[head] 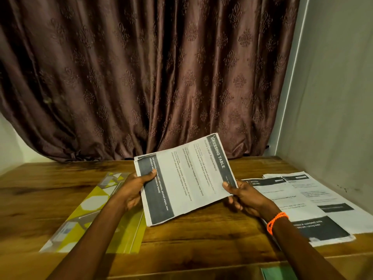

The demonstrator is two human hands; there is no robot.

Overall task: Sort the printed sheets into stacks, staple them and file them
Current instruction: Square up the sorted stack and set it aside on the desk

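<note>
Brown damask curtain across the back of the room, hem bunched at the far desk edge. Pale grey wall on the right. Wooden desk below, warm brown grain. Yellow-and-white patterned file folder flat on the left part of the desk, partly under the left forearm. Loose printed sheets overlapping flat on the right, dark header bands showing. Stapled stack headed "DRESSING TABLE" held above the desk middle, tilted, between both hands. Left hand gripping its left edge, thumb on top, fingers curled beneath. Right hand pinching its right edge, thumb on top. Orange bracelet on the right wrist. Green corner at the bottom edge.
</note>
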